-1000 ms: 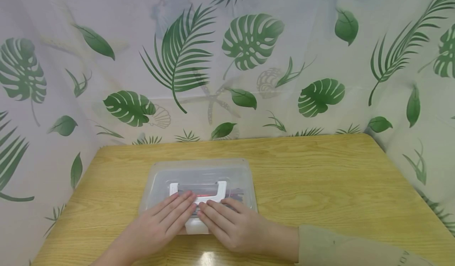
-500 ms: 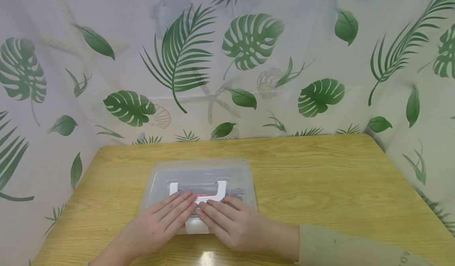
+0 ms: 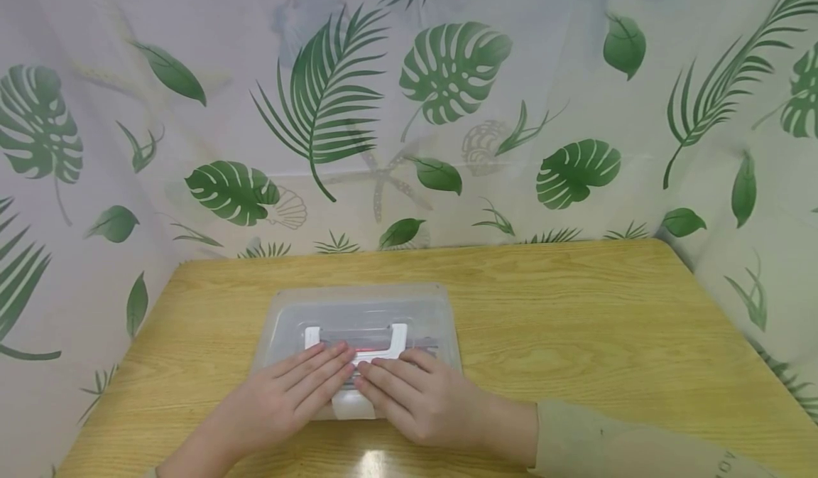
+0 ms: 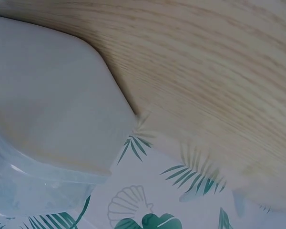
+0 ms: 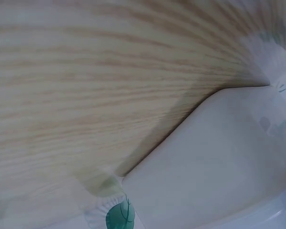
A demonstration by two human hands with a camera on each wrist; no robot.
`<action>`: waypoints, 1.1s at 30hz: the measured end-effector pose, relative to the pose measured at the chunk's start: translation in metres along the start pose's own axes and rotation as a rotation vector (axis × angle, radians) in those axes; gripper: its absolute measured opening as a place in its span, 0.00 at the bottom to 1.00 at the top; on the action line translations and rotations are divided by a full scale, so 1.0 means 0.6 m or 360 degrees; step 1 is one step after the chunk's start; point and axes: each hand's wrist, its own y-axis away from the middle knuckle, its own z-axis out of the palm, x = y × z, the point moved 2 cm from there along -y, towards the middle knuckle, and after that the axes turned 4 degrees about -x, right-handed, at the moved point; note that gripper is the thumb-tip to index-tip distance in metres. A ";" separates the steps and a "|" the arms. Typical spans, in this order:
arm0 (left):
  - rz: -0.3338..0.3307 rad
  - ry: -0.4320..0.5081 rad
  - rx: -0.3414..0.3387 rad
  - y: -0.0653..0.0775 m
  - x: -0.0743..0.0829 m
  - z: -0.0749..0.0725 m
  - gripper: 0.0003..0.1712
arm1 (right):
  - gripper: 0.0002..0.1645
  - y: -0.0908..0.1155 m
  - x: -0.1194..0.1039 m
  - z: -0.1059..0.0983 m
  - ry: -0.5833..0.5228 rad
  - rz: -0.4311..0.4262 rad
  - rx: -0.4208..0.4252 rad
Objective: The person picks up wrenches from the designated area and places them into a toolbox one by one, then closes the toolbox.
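Note:
A translucent plastic storage box with a lid sits on the wooden table, left of its middle. On the lid lies a white handle, folded toward the person and partly covered by fingers. My left hand rests with straight fingers on the front part of the lid, over the handle's left side. My right hand lies across the front right of the lid, its fingertips almost meeting the left ones. Between them shows a white latch on the box's front. Both wrist views catch the box's pale side wall close up.
The wooden table extends to the right of the box and behind it. A pale curtain printed with green leaves hangs around the table's back and sides. Something red and dark shows faintly through the lid.

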 end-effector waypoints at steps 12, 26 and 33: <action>0.0009 0.0044 -0.0030 -0.005 -0.004 -0.007 0.25 | 0.18 0.000 0.000 0.002 -0.0034 0.0012 0.0059; 0.0091 -0.0028 0.0109 -0.008 -0.012 -0.004 0.25 | 0.19 -0.003 0.004 -0.001 -0.0123 0.0034 0.0054; 0.0089 -0.0008 0.0079 -0.010 -0.013 -0.009 0.24 | 0.18 -0.004 0.004 -0.003 -0.0145 0.0051 0.0047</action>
